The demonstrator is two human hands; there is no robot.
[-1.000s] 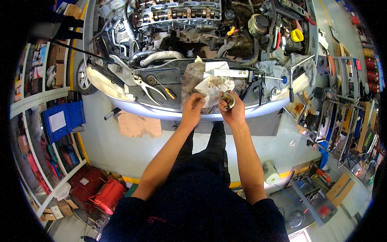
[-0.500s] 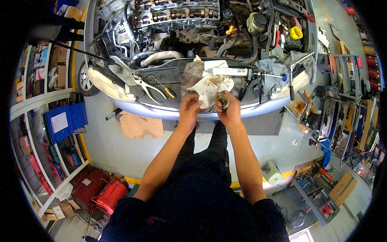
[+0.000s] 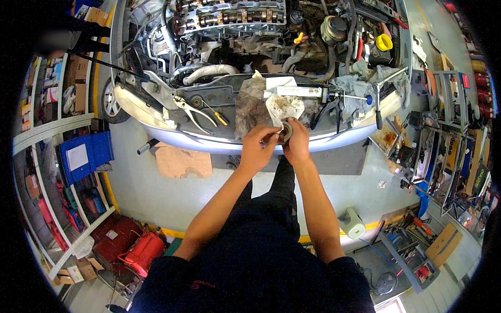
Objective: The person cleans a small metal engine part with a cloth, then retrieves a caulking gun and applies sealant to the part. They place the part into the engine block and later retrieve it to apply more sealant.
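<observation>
My left hand (image 3: 258, 148) is closed with its fingertips pinching the lower edge of a stained white wipe (image 3: 285, 108). Close beside it, my right hand (image 3: 298, 143) grips a small round metal part (image 3: 287, 133) with a ring-like rim; its exact kind does not show. Where the wipe meets the part, my left fingers hide some of the contact. Behind the wipe lies a dark, dirty cloth (image 3: 248, 107) on the car's front panel. A sealant gun (image 3: 334, 97) with a white cartridge rests just beyond my right hand.
Pliers (image 3: 192, 113) and a yellow-handled screwdriver (image 3: 221, 119) lie left on the front panel. A long-handled ratchet (image 3: 379, 104) rests at the right near grey rags (image 3: 352, 88). Ahead is the opened engine (image 3: 235, 21). A person (image 3: 68, 39) stands at far left.
My left hand has moved right, up against the metal part in my right hand. The wipe has shifted right and now bunches narrower at its lower end.
</observation>
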